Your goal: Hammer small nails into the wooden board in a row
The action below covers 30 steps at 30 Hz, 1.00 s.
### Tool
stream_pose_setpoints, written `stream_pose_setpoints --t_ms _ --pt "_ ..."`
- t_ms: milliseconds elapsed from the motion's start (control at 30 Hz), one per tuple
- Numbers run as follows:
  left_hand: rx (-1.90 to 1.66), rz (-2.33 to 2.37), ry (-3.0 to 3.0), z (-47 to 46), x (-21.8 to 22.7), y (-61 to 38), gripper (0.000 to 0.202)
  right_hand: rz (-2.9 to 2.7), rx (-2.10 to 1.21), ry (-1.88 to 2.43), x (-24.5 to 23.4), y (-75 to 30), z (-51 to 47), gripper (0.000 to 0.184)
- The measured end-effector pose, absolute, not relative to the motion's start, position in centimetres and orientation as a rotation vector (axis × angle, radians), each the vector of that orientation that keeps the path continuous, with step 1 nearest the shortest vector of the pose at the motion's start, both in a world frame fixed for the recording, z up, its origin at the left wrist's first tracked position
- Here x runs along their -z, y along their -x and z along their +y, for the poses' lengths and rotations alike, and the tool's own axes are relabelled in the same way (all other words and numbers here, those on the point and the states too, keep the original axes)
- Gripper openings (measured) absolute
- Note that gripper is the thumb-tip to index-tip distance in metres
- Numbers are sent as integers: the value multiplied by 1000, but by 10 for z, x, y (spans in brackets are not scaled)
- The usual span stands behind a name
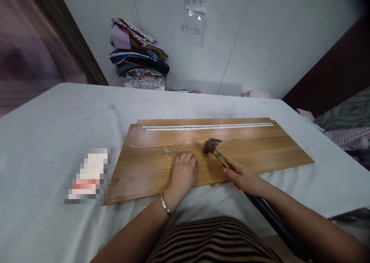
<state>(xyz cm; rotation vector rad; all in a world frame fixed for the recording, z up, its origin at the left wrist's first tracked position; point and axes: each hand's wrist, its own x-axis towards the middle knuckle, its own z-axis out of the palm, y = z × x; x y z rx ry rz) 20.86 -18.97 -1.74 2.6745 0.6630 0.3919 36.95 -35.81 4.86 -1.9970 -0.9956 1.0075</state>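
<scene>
My right hand (241, 175) grips a claw hammer (227, 161) by its yellowish shaft. The rusty head is low over the middle of a wooden board (135, 170); I cannot tell whether it touches. Behind the hand, the black grip extends toward my body. My left hand (185, 170) rests palm down on the board, left of the hammer head, its fingers curled in together. What lies under those fingers, if anything, is hidden. Several loose nails (167, 151) are scattered just beyond it. A row of small dark dots (231, 151) marks the board right of the hammer head.
Two long white measuring strips (208, 127) run along the board's far side. The board lies on a white-covered table (72, 113). A blurred-out pale object (89, 174) lies left of the board. Folded clothes (140, 57) are stacked by the wall, beyond the far edge.
</scene>
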Motion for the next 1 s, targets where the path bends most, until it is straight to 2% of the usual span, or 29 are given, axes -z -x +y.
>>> stream_pose_setpoints --t_ms 1000 --pt "-404 652 -2671 -190 19 -208 14 -1000 -966 1993 -52 -370 -357 67"
